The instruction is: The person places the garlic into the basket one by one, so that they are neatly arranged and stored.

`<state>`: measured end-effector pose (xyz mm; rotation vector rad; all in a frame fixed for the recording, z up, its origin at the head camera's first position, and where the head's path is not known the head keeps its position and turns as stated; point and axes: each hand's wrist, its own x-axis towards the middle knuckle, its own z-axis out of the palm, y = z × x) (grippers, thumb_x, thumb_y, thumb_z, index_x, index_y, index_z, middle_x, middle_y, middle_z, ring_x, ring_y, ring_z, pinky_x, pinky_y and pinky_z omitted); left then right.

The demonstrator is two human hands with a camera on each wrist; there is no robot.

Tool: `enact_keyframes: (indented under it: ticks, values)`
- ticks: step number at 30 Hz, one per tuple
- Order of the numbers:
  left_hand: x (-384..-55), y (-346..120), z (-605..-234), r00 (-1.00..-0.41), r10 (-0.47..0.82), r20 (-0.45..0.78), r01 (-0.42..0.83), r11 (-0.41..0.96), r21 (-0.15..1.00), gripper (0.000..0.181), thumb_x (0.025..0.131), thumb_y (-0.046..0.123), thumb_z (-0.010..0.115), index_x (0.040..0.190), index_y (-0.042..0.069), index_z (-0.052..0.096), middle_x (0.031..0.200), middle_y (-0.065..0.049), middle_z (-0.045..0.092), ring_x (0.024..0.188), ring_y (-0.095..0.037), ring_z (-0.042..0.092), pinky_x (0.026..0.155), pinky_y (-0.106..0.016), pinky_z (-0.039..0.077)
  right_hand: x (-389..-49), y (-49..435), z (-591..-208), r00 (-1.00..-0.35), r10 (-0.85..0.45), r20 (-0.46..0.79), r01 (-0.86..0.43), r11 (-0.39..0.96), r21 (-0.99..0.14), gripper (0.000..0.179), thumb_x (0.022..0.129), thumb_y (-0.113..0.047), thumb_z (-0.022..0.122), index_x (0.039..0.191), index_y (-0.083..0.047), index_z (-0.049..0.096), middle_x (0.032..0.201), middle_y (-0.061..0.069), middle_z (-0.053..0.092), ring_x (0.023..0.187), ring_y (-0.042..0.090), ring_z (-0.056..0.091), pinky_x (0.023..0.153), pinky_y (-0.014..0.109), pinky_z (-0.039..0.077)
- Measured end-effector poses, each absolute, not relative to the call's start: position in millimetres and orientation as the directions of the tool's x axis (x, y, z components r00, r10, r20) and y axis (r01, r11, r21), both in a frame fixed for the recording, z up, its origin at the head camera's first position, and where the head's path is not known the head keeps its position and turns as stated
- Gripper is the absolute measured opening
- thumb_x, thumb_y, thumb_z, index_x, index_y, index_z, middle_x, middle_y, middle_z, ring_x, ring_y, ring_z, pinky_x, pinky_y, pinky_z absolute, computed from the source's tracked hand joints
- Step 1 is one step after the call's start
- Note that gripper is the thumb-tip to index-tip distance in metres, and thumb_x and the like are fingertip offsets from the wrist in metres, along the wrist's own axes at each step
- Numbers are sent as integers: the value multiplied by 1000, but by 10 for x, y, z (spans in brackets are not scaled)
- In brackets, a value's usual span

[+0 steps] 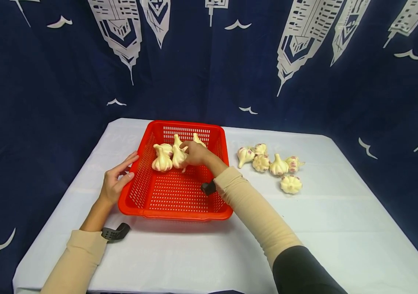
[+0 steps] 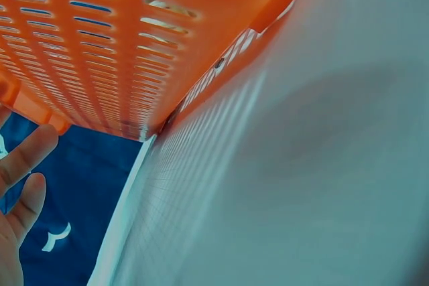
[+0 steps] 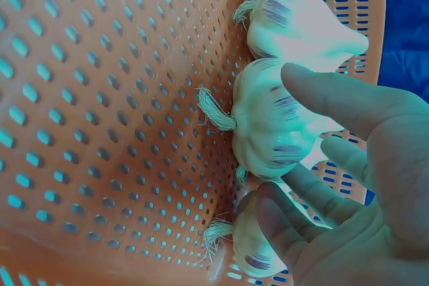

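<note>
Against the left rim of a red plastic basket, my left hand rests with fingers extended; the left wrist view shows two fingers beside the basket's slotted side. Inside the basket, my right hand holds a garlic bulb between thumb and fingers. Another garlic bulb lies on one side of it, and a lower garlic bulb is partly hidden behind the fingers. From the head, garlic bulbs stand along the basket's far half, stems up.
Right of the basket, several garlic bulbs lie grouped on the white table, with one bulb nearer the front. A dark blue patterned cloth hangs behind the table. Dark wrist devices sit at the sleeve cuffs.
</note>
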<state>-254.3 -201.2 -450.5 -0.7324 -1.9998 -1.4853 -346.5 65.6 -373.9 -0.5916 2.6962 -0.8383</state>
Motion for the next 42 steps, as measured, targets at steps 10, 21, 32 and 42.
enact_keyframes:
  ticks: [10,21,32,42]
  values:
    - [-2543,-2006,-4494,-706,105,701,701,246,669,47,84,0,52,130,-6,61,138,-23,54,96,2,61,70,-19,43,-3460,650,-3718,-890,-442,-111,-301,754,-584,71,78,-14,82,139,-3,50,121,18,66,110,27,62,95,35,47]
    - [-2551,-2014,-4538,-698,96,709,708,240,664,47,83,-1,52,128,-8,62,136,-25,55,98,3,61,70,-17,44,-3458,621,-3641,-899,-437,18,-348,690,-635,74,78,-14,83,141,1,48,128,21,59,116,31,57,94,37,48]
    - [-2536,-2006,-4501,-695,94,713,709,252,658,47,82,-3,52,127,-10,61,135,-27,55,91,3,61,69,-17,43,-3464,787,-3518,-917,-393,63,-334,674,-659,71,80,-19,80,140,0,49,119,24,62,82,22,62,74,32,51]
    - [-2341,-1874,-4230,-682,101,724,724,234,649,43,80,-7,48,120,-22,57,128,-40,51,85,1,61,68,-16,43,-3407,962,-3377,-930,-358,79,-320,689,-650,70,82,-25,79,141,-3,49,127,20,61,110,33,60,91,40,49]
